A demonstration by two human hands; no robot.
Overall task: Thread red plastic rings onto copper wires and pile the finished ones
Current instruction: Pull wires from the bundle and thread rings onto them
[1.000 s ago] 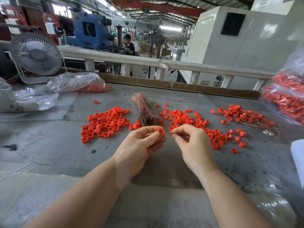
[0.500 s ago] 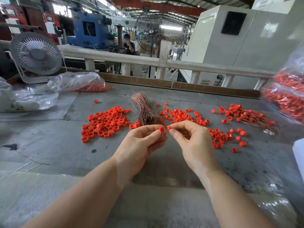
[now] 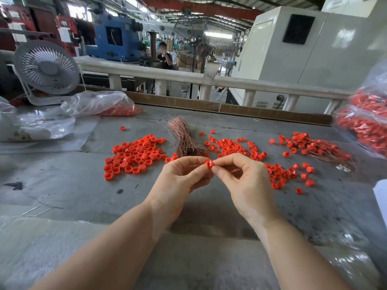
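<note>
Head view: a red ring [image 3: 209, 164] sits between the tips of both hands, above the grey table [image 3: 83, 195]. Its open end seems to face up and toward the camera, tilted a little to the left; it is too small to give a clear long axis. No wire can be made out at the ring, though thin strands hang below the left hand [image 3: 181, 181].

The left hand pinches the ring from its left side, thumb and forefinger closed on it, the other fingers curled under. The right hand [image 3: 247, 185] meets it from the right — thumb and forefinger tips pressed together at the ring's edge, forming a loop; whether they hold a wire I cannot tell. Both forearms reach in from the bottom, wrists angled inward.

Just beyond the fingertips lies the wire bundle [image 3: 184, 139], its long axis running away from the camera. Loose rings [image 3: 134, 155] lie left of the fingers, more to the right, and finished ones [image 3: 314, 147] are piled far right.
</note>
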